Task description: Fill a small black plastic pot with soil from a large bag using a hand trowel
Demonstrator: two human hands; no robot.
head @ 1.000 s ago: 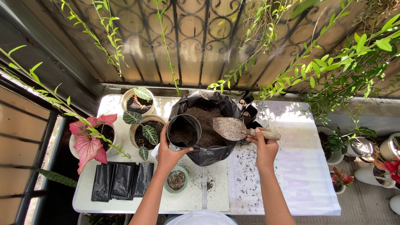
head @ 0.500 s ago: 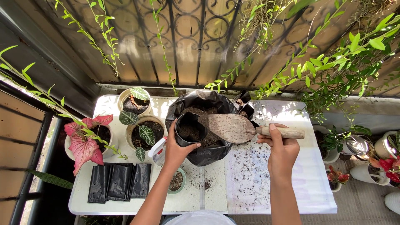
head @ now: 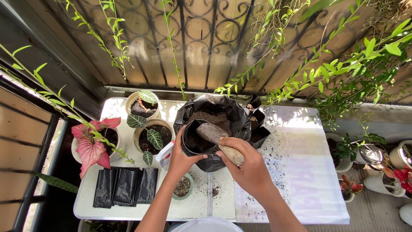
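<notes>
Head view showed the right hand gripping a trowel, tipped into the black pot. Left hand wrapped around that pot, part full. Behind the pot, the soil bag held plenty.

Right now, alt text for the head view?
Left hand grips a small black pot while the right hand tips a trowel into it, over a black bag of soil on a white table with potted plants.
</notes>
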